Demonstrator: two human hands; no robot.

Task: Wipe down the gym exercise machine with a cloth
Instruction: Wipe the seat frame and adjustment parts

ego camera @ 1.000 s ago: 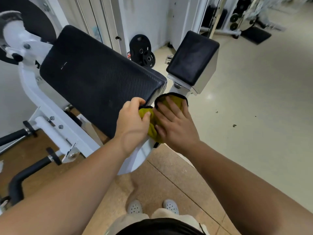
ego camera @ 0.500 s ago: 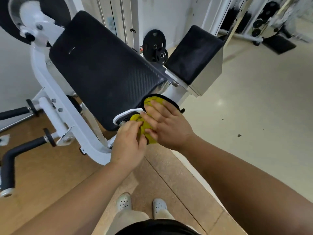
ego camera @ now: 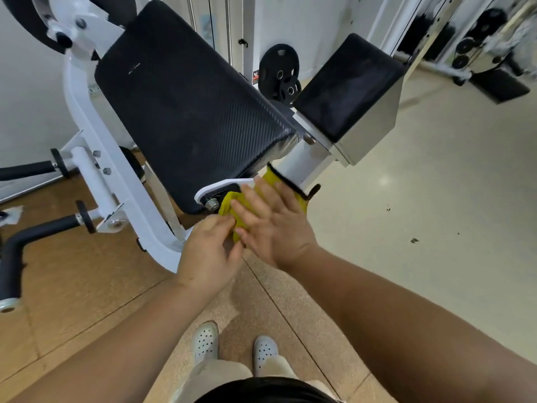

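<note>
**DESK:** What does the head camera show?

**OPERATOR:** From my remote seat, I'm looking down on a person standing at a white-framed exercise machine (ego camera: 87, 135). Both bare hands work at the joint below its main pad (ego camera: 189, 112). That is where the white post (ego camera: 302, 162) carrying the smaller pad (ego camera: 345, 88) comes down. A yellow, black-edged cloth (ego camera: 269, 179) is laid against the foot of that post.

**DESK:** And the hands?

**OPERATOR:** The right hand (ego camera: 279, 228) lies flat, fingers straight and spread, pressing the cloth onto the metal. The left hand (ego camera: 207, 251), at the right hand's eight o'clock, has its fingers curled in and pinches the cloth's bunched lower end.

**DESK:** Why that arrangement?

**OPERATOR:** My reading is that the flat palm puts broad pressure on a narrow, awkward part. The pinch gathers the slack so the cloth does not slide off or snag the bolt (ego camera: 212, 203), which sits at the left hand's twelve o'clock, just beside the cloth.

**DESK:** Where exactly is the cloth against the hands?

**OPERATOR:** Mostly it is under the right fingers. One end shows beyond the fingertips at twelve to one o'clock, touching the post. The other end bunches out at nine o'clock, into the left fingertips.

**DESK:** Progress?

**OPERATOR:** I judge this to be frame work at the joint. Neither pad is being touched, and I cannot tell whether they have been wiped.
</note>
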